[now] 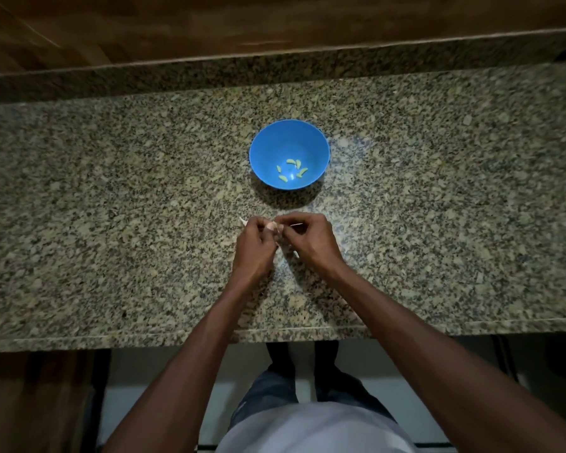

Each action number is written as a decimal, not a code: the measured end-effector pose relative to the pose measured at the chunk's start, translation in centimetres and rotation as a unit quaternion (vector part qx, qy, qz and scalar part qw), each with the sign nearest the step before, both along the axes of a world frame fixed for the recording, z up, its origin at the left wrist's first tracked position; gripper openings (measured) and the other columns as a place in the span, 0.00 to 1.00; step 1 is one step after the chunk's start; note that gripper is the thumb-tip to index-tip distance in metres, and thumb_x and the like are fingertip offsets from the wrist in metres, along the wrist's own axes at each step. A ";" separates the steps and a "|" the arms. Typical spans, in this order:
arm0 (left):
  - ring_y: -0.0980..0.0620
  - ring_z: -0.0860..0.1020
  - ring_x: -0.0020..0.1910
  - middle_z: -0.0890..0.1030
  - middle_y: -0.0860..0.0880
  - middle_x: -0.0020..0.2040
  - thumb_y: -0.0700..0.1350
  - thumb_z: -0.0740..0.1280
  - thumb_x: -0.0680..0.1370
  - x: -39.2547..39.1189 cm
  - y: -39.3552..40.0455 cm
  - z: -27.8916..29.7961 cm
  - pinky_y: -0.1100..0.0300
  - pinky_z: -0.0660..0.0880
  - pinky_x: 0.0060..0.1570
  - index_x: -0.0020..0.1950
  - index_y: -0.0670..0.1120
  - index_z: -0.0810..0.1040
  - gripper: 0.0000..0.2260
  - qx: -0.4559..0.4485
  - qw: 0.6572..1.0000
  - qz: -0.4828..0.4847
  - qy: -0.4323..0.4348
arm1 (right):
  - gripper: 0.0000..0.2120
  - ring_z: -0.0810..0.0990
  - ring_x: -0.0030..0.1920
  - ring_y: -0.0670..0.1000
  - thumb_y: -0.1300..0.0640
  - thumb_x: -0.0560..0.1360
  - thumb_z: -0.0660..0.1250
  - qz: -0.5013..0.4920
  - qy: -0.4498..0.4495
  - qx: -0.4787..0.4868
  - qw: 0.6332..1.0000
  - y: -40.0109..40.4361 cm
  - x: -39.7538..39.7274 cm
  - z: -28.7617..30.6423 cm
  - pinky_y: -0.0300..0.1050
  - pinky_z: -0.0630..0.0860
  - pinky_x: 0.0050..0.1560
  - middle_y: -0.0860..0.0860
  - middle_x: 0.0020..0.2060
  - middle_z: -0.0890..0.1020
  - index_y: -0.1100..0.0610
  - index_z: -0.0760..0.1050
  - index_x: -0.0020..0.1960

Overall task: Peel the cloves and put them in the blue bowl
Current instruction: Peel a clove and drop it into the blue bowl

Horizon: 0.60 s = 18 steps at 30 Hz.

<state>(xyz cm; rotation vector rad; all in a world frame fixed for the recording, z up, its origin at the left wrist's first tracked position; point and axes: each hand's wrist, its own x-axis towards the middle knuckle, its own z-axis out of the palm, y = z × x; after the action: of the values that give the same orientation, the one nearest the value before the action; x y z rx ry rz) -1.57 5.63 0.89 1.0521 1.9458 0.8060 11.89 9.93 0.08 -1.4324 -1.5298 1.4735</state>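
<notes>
A blue bowl (265, 148) stands on the granite counter, with several pale peeled cloves (291, 170) lying in its bottom. Just in front of it my two hands meet over the counter. My left hand (255, 246) holds a garlic clove (272, 227) between thumb and fingertips. My right hand (311, 240) pinches at the same clove from the right, its fingers curled on the skin. Most of the clove is hidden by my fingers.
Scraps of papery garlic skin (242, 220) lie on the speckled granite counter (111, 207) around and under my hands. A raised granite ledge (177, 73) runs along the back. The counter's front edge (144, 338) is near my body.
</notes>
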 end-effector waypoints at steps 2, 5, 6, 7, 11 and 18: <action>0.54 0.82 0.45 0.83 0.46 0.48 0.44 0.64 0.85 -0.2 -0.1 0.1 0.61 0.77 0.42 0.57 0.41 0.76 0.07 0.012 0.999 0.013 -0.040 | 0.07 0.86 0.40 0.45 0.57 0.78 0.71 0.015 -0.009 -0.001 1.000 0.2 0.1 0.0 0.45 0.82 0.40 0.48 0.42 0.88 0.53 0.87 0.53; 0.57 0.85 0.45 0.85 0.46 0.47 0.39 0.70 0.81 -0.6 0.0 0.5 0.68 0.79 0.43 0.54 0.38 0.78 0.05 0.043 0.991 0.053 -0.115 | 0.07 0.85 0.37 0.47 0.57 0.80 0.68 0.026 -0.020 -0.013 0.999 0.6 0.3 0.1 0.48 0.83 0.38 0.48 0.41 0.87 0.53 0.86 0.53; 0.54 0.86 0.47 0.85 0.44 0.47 0.38 0.72 0.80 -0.7 0.0 0.5 0.67 0.80 0.45 0.54 0.37 0.79 0.06 0.051 0.988 0.059 -0.135 | 0.07 0.86 0.37 0.48 0.57 0.80 0.68 0.026 -0.020 -0.014 0.999 0.7 0.4 0.2 0.50 0.85 0.38 0.49 0.41 0.87 0.54 0.85 0.53; 0.51 0.86 0.48 0.86 0.43 0.48 0.38 0.74 0.78 -0.8 0.0 0.6 0.65 0.81 0.46 0.55 0.36 0.79 0.09 0.056 0.985 0.061 -0.153 | 0.07 0.86 0.37 0.49 0.57 0.81 0.67 0.026 -0.022 -0.015 0.999 0.8 0.4 0.3 0.53 0.86 0.38 0.49 0.42 0.86 0.55 0.85 0.53; 0.49 0.86 0.48 0.85 0.41 0.49 0.40 0.77 0.76 -0.6 0.2 0.8 0.56 0.84 0.49 0.58 0.37 0.81 0.14 0.067 0.979 0.053 -0.183 | 0.07 0.85 0.38 0.48 0.59 0.82 0.67 0.028 -0.059 -0.008 0.998 1.4 0.3 0.6 0.49 0.84 0.39 0.51 0.43 0.87 0.57 0.84 0.51; 0.49 0.87 0.50 0.87 0.44 0.49 0.37 0.73 0.78 -0.5 0.7 0.4 0.51 0.84 0.52 0.55 0.40 0.86 0.06 0.080 0.983 0.062 -0.150 | 0.06 0.83 0.32 0.47 0.63 0.81 0.70 -0.059 0.079 -0.160 0.982 1.4 -0.2 1.4 0.45 0.82 0.36 0.57 0.39 0.85 0.63 0.81 0.56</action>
<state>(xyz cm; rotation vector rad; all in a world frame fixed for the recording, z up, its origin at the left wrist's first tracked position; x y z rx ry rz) -2.07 6.34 1.31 0.8491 1.7225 1.1380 11.73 11.32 1.53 -1.5129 -1.1309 1.7711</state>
